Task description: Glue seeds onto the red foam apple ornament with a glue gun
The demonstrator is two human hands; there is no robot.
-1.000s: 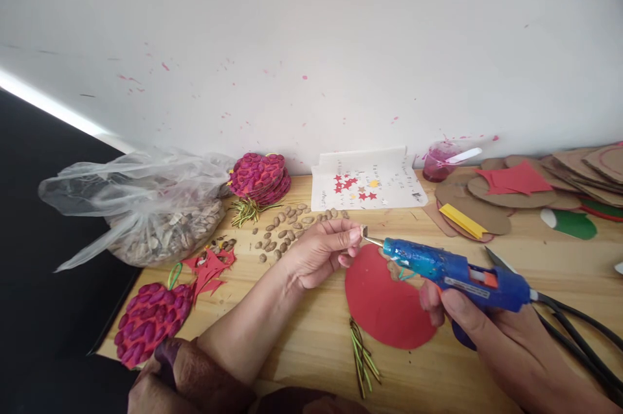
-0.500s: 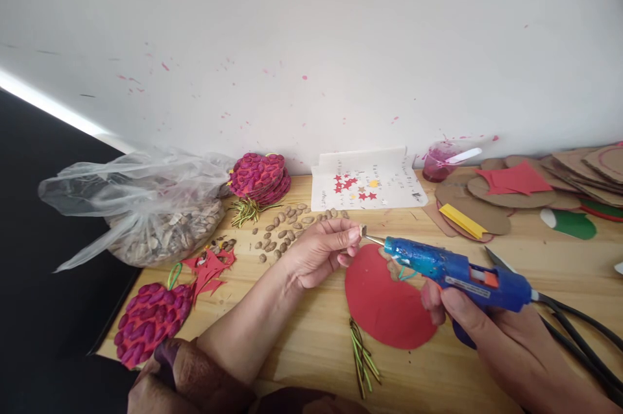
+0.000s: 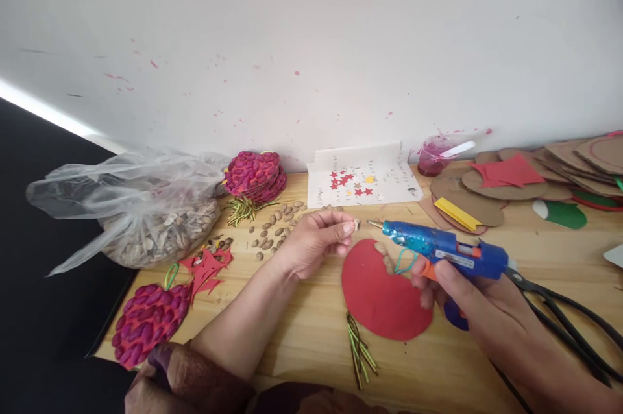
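Observation:
Pinched between the thumb and fingers of my left hand [image 3: 318, 239] is a small beige shell [image 3: 357, 225]. My right hand [image 3: 479, 304] grips a blue glue gun [image 3: 440, 248], its metal nozzle pointing left at the shell with a narrow gap between them. Below both hands lies a rounded red cutout [image 3: 384, 294] with a few beige shells [image 3: 383, 255] along its upper edge and a turquoise loop [image 3: 405, 261] beside them. A bundle of green and brown strings [image 3: 359, 352] rests at its lower left.
Loose shells [image 3: 272, 232] lie behind my left hand. Further left are a plastic bag [image 3: 156, 226] of shells, red scraps [image 3: 207, 271] and a magenta-covered piece [image 3: 150, 323]. Paper with small stars [image 3: 365, 167], a cup [image 3: 432, 158], cardboard pieces [image 3: 511, 187] and scissors [image 3: 549, 304] are also there.
The glue gun's nozzle has drawn back from the shell, where it was touching or nearly touching. The gun now lies more level. The view has shifted slightly.

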